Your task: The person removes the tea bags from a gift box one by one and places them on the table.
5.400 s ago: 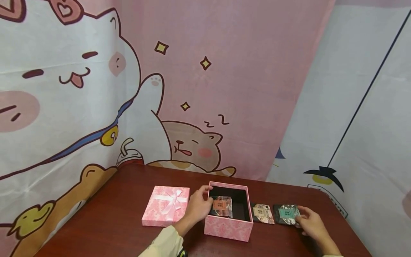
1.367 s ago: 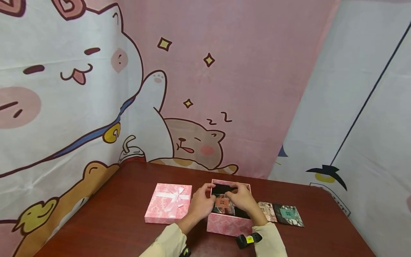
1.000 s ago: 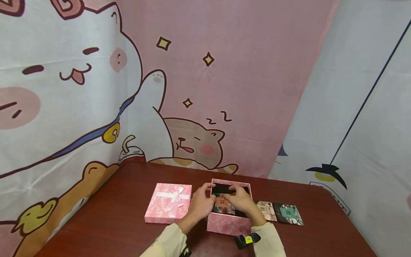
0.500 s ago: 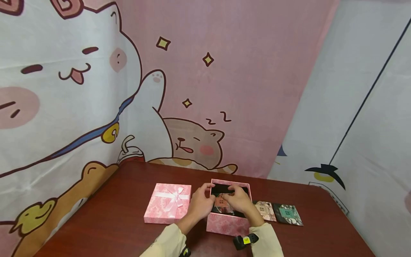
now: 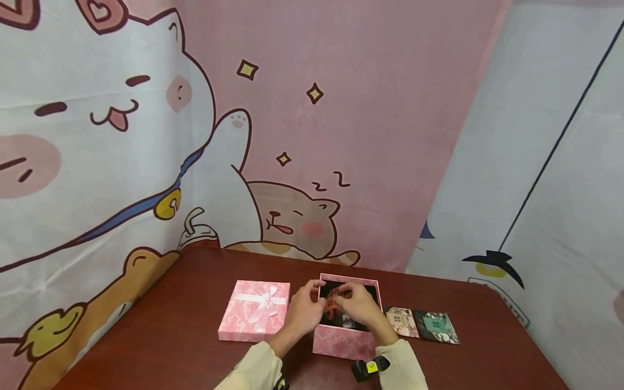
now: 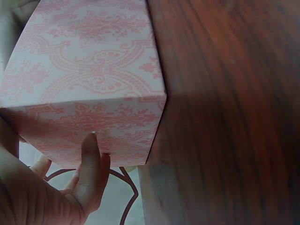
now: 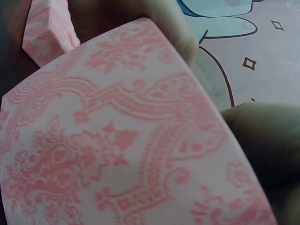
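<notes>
The pink box [image 5: 343, 343] stands open, about midway between the desk's [image 5: 195, 330] left and right edges and in from its far edge. The left hand [image 5: 302, 311] grips the box's left wall: thumb and forefinger are at the rim, and the left wrist view shows fingers against the patterned outer face. The right hand [image 5: 363, 307] reaches in over the right side of the rim, its thumb and forefinger clamped on the orange-labelled packet [image 5: 331, 312], which lies inside the box, partly hidden by that hand.

The pink lid [image 5: 249, 318], with a ribbon bow on top, lies flat toward the desk's left edge, just beside the left hand. On the other side, the cream-labelled packet [image 5: 402, 323] lies just beside the box's right wall. Next to it, nearer the desk's right edge, is the green-labelled packet [image 5: 437, 327]; their edges look to touch. A black device [image 5: 366, 370] sits at the right wrist, by a cream sleeve [image 5: 405, 367]. Behind the desk's far edge hangs a cartoon-printed cloth [image 5: 380, 141].
</notes>
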